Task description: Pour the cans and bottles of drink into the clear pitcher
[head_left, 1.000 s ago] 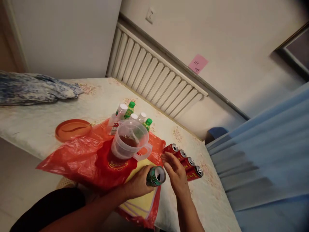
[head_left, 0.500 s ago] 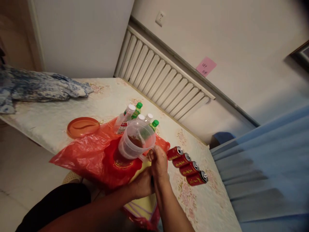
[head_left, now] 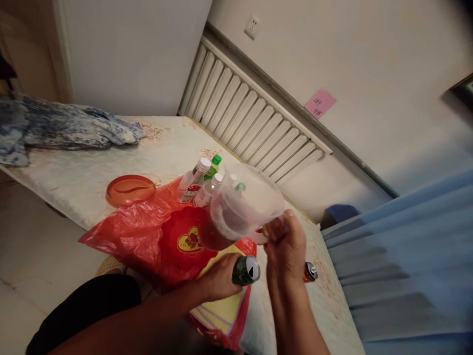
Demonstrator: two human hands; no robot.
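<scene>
My right hand (head_left: 286,239) is closed round the handle of a clear plastic measuring jug (head_left: 247,202), raised and blurred by motion. The jug's contents are hard to make out. In my left hand (head_left: 223,277) is a dark green drink can (head_left: 246,271) with its top opened, tilted toward the right. Below the jug lies a red scalloped plate (head_left: 173,246) with a yellow heart emblem, on a red plastic bag (head_left: 129,231). A yellow cloth-like sheet (head_left: 218,313) lies under my left hand. A red can (head_left: 310,272) shows past my right wrist.
Clear bottles with white caps (head_left: 194,182) and a green-capped bottle (head_left: 213,167) stand behind the jug. An orange lid (head_left: 130,191) lies at left on the flowered tablecloth (head_left: 166,158). A crumpled blue-white cloth (head_left: 77,128), radiator (head_left: 240,106) and blue curtain (head_left: 406,256) border the table.
My right hand has carried the jug up and to the right, off the red plate, hiding most of the red cans. The green can in my left hand now shows clearly.
</scene>
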